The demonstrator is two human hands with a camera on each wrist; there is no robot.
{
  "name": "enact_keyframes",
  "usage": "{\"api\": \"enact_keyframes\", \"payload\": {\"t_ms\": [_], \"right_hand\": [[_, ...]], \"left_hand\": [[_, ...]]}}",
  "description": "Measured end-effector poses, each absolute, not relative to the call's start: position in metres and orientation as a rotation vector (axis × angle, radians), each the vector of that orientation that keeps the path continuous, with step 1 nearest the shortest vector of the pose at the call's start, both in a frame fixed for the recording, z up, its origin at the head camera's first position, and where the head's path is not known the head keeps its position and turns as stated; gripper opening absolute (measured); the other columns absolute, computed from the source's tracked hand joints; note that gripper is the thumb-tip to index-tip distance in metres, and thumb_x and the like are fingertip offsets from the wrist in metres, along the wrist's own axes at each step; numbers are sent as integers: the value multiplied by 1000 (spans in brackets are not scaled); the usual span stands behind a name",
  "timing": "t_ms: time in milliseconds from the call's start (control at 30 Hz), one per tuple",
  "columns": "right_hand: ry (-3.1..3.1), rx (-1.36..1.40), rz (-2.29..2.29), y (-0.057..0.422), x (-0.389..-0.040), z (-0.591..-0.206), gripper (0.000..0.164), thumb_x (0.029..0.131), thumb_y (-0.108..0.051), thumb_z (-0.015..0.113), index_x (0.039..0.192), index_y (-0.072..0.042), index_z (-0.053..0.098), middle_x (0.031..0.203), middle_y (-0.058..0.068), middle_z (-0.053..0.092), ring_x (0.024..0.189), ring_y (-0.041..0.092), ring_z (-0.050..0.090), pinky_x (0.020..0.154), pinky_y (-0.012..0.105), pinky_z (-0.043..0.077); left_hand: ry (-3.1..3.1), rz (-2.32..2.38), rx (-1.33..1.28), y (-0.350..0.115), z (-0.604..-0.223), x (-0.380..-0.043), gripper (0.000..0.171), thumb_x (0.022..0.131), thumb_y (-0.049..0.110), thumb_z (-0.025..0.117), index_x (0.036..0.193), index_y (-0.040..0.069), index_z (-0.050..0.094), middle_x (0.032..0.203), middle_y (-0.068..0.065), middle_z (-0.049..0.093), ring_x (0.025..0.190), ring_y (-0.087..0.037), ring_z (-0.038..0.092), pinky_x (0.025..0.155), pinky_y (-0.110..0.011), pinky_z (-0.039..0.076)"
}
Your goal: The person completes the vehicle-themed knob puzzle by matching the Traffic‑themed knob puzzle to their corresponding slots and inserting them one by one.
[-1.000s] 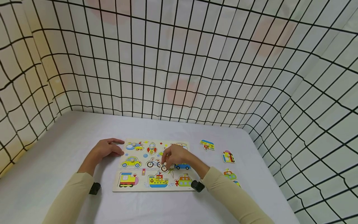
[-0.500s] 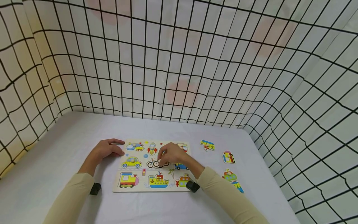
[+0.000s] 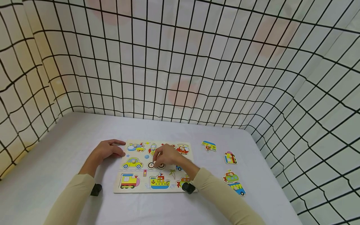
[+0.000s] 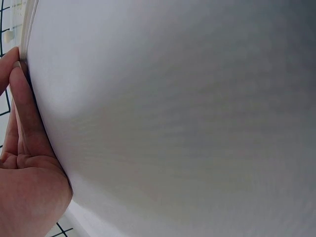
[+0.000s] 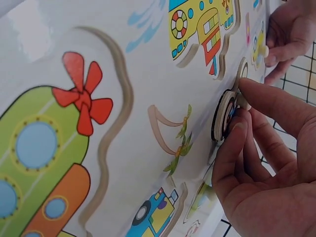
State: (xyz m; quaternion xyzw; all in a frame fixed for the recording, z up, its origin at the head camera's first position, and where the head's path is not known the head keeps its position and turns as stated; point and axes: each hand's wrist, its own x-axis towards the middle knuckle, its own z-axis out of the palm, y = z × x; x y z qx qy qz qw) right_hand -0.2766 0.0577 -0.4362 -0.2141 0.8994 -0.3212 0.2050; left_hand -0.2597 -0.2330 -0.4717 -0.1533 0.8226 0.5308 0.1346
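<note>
My right hand (image 3: 167, 155) pinches a bicycle puzzle piece (image 5: 224, 118) over the middle of a wooden vehicle puzzle board (image 3: 143, 182). In the right wrist view, thumb and fingertips grip the piece close over the board, and its wheel edge shows. The fingers hide much of it in the head view. My left hand (image 3: 104, 149) lies at the board's left edge, its fingers extended; in the left wrist view, its fingertips (image 4: 16, 66) are right at the board's side. A yellow car piece (image 3: 132, 162) with a knob sits in the board near that hand.
Loose pieces lie right of the board: a boat (image 3: 209, 145), a train (image 3: 230, 157), a submarine (image 3: 231, 177) and a bus (image 3: 237, 188). The white table (image 3: 152, 207) is bounded by a black grid net (image 3: 157, 78) at the back and sides.
My right hand has moved left across the board with the bicycle piece, which now overlaps the printed bicycle spot. More of the helicopter and the loose bus shows. My left hand stays put.
</note>
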Motion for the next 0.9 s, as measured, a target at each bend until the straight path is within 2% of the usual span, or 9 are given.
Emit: {"api": "enact_keyframes", "payload": {"t_ms": [567,900], "right_hand": [[2501,-582,-930,58,-275,-439,13,73,-13,86,81,-15,77,69,-6,67,64,10,54,58,24,41],[2539,-559,-938,71,-280,-434,15,74,-18,88,85,-18,78,76,-5,71,67,12,60,59,25,45]], "left_hand": [[2392,1517,-450,-232,-471,-259,65,80,21,80,140,9,60,131,-22,65,101,-28,62,94,-44,47],[2417,1500,-432,-231,-470,-258,64,80,22,79,140,8,60,126,-20,69,100,-28,63,94,-44,47]]}}
